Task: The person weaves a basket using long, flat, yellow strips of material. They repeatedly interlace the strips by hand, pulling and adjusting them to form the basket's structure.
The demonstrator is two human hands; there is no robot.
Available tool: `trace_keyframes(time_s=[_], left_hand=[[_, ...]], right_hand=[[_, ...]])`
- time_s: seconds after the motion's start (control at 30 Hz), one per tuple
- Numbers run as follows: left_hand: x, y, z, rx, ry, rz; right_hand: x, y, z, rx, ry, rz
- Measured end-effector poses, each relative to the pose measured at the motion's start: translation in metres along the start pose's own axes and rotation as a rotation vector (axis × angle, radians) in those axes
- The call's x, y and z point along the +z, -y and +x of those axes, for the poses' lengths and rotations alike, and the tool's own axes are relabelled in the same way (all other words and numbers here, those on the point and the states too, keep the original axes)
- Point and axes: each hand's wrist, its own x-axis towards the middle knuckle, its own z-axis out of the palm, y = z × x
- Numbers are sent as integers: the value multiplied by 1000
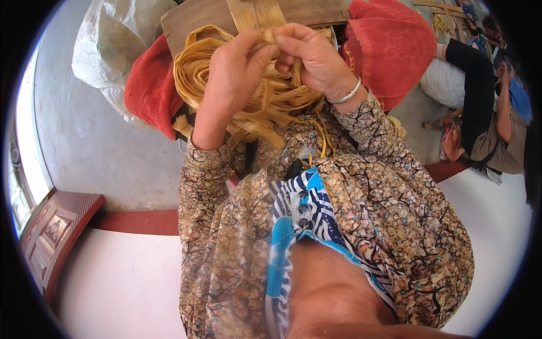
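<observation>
My left hand (232, 70) and my right hand (317, 59) meet at the top middle, thumbs and fingertips pinched together. Between them is a flat, tan strip (268, 36) that looks like dried plant fibre. One end of it seems to hang below my right fingers. Under and around both hands lies a tangled, looped bundle of the same tan strips (195, 59), with loose ends trailing toward my lap. Just beyond my fingertips, a wide tan band (251, 12) lies on a wooden board (197, 21). My fingers hide the exact point of the grip.
Red cloths (389, 53) drape at both sides of the board. A white plastic sack (116, 42) stands at the left. Another person (499, 127) sits at the far right. A carved reddish-brown panel (59, 234) is at the lower left.
</observation>
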Motion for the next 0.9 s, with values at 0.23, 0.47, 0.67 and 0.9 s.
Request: trace_keyframes(time_s=[0.23,0.47,0.67,0.9], left_hand=[[-23,23,-11,-297,-26,-1096],[-37,27,-11,-142,22,-453],[-38,-9,10,190,12,167],[-23,6,19,-130,231,-568]], right_hand=[[-20,33,-5,62,157,-142],[-5,48,-10,-42,217,-1175],[5,55,-8,-208,225,-1254],[0,62,-2,-203,240,-1186]])
